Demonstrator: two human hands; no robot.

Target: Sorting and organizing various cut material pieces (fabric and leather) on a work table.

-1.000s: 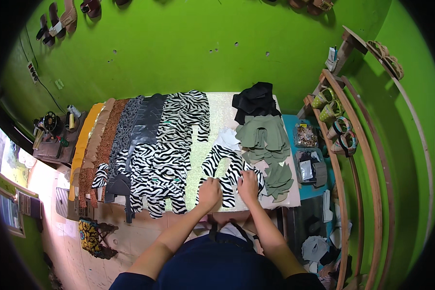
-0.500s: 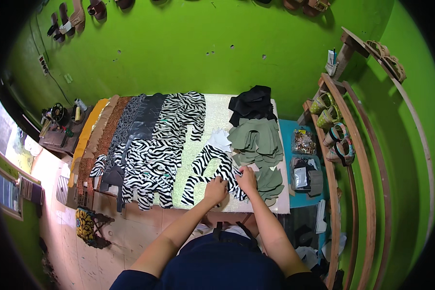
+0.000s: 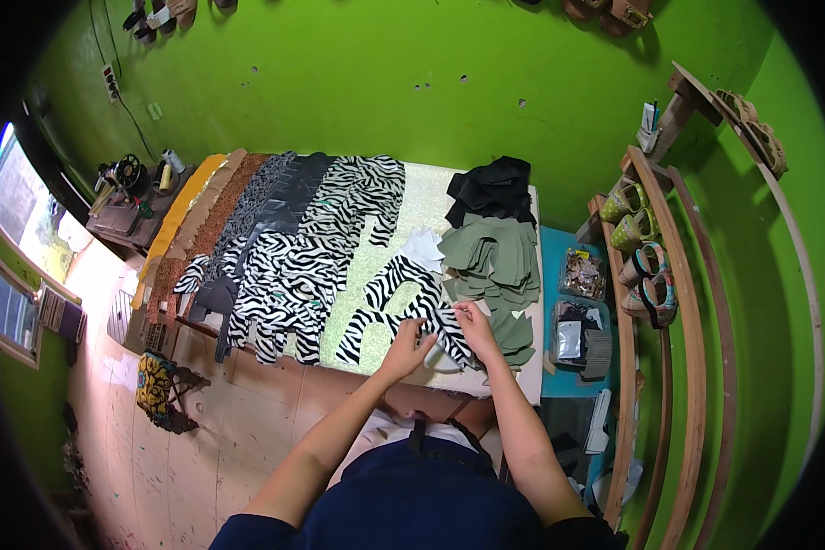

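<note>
My right hand (image 3: 478,332) pinches the upper edge of a zebra-print fabric piece (image 3: 455,343), which is lifted and tilted, showing some of its pale underside. Just to its left, my left hand (image 3: 407,352) has thumb and fingers apart, over the zebra-print pieces near the table's front edge. A curved zebra-print piece (image 3: 390,280) lies flat beyond my left hand, another curved one (image 3: 357,337) to its left. White pieces (image 3: 422,249) lie behind them. Olive-green cut pieces (image 3: 490,257) are stacked past my right hand, some partly under my right forearm.
Zebra-print stacks (image 3: 280,284) and rows of grey, brown and yellow pieces cover the left of the table (image 3: 414,197). Black pieces (image 3: 488,192) lie at the back right. Plastic tubs (image 3: 581,275) and a wooden shoe rack (image 3: 669,266) stand right; a sewing machine (image 3: 130,174) stands far left.
My right hand has raised the zebra-print piece and turned it so that its pale underside shows. My left hand's fingers have spread apart. The whole view has shifted slightly.
</note>
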